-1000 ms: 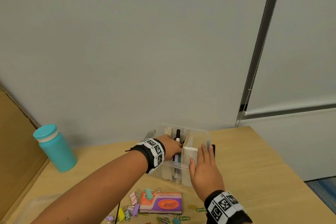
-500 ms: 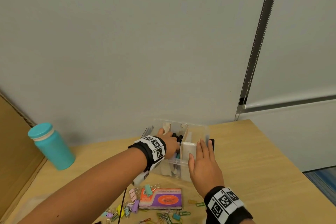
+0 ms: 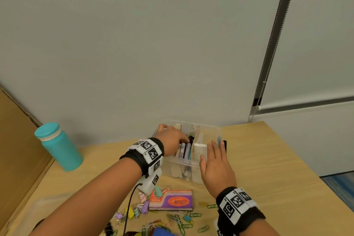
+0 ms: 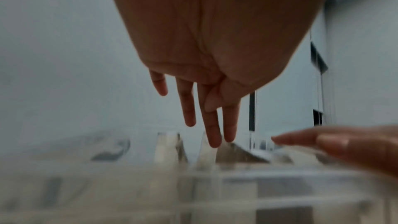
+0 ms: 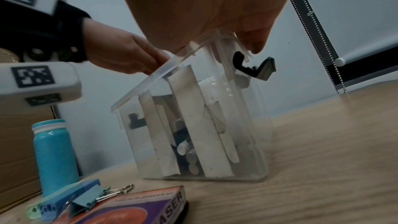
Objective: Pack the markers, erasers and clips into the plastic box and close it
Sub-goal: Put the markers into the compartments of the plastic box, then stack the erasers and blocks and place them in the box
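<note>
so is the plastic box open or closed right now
Open. The plastic box has no lid on; the left hand reaches in over the markers, and the black latch hangs loose.

A teal bottle [image 3: 59,147] stands to my left on the wooden table [image 3: 268,168], beside brown cardboard [image 3: 17,140]. Behind is a grey wall [image 3: 153,44] and, I think, a blind's bead chain [image 3: 272,44].
</note>
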{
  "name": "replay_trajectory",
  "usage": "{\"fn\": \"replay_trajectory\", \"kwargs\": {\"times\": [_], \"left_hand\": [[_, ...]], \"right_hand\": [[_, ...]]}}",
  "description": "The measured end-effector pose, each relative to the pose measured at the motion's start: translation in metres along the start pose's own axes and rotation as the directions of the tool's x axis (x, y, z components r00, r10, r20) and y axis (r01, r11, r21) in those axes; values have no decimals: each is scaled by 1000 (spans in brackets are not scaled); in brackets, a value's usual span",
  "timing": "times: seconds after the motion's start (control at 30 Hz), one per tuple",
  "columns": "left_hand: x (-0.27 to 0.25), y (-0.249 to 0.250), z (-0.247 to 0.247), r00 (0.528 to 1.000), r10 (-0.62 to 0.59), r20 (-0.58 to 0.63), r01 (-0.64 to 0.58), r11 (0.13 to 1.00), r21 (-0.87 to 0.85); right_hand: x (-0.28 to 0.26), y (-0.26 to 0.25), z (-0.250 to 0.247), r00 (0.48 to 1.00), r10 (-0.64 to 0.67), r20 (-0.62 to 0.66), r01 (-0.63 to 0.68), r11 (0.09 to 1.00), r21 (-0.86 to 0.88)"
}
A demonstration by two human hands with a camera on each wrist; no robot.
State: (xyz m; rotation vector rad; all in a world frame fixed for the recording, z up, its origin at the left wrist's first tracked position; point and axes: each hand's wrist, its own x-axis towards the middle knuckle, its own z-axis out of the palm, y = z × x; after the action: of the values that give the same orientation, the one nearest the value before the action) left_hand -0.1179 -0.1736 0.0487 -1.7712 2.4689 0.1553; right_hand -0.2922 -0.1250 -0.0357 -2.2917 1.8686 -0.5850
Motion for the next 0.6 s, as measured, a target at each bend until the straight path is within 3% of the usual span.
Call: {"fn": "replay_trajectory", "kwargs": {"times": [0.13, 0.27, 0.43, 0.5, 0.6], "left_hand": [[-53, -12, -1, 961, -94, -260, 36, 975, -219], [-116, -36, 23, 910, -240, -339, 105, 922, -372], [-184, -70, 77, 885, -413, -214, 290, 850, -438], [-203, -75, 99, 902, -418, -110, 328, 828, -456], [-222, -67, 118, 929, -369, 17, 330, 808, -488]], "right_hand": [[1, 2, 1, 1000, -16, -5, 16, 1000, 0], [2, 5, 3, 1000, -28, 11, 29, 999, -28], [-5, -2, -4, 999, -19, -36, 19, 1000, -25], [-14, -12, -11, 976, -152, -156, 143, 987, -70], [-33, -34, -13, 871, -443, -212, 441, 895, -62]]}}
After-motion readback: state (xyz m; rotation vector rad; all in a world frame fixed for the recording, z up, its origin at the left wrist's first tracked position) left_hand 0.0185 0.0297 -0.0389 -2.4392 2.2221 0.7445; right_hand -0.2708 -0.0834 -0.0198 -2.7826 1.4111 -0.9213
